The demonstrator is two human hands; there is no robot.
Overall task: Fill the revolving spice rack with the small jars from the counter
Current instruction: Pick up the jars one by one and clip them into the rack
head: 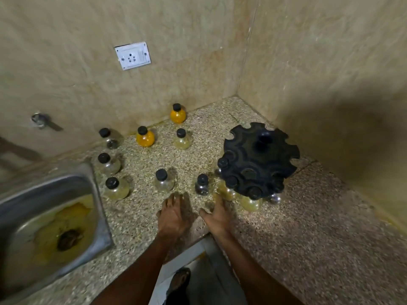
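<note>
Rack [261, 158] sits at the right on the counter [308, 216], black disc with notched rim and a centre knob; several jars already hang by their necks in the near-side notches, far-side notches look vacant. Nine loose jars are on the counter to its left: two orange-filled [145, 137] [178, 114] near the wall, a pale yellow one [182, 140], three at the left by the sink [44, 216], a clear one [163, 181] and a dark-contents one [202, 185] nearest the hands. Handling guess: small round-bellied bottles, clear and glossy, can't tell glass or plastic, so treat as breakable and a bit slippery; mostly light, the full orange ones heavier. Best hold is probably a pinch at the black cap or just under it at the neck, since the neck is what slots into a notch; the belly is too round for a sure grip. The rack likely spins on its base, so steady the rim or knob while slotting. Hands: both lie palm-down on the counter near the front edge, forearms reaching in from below. Left hand [175, 213] has fingers straight and loosely spread, holds nothing, tips just short of the clear jar. Right hand [217, 214] likewise flat and empty, fingertips close to the hanging jars at the rack's near edge; can't tell if touching
</note>
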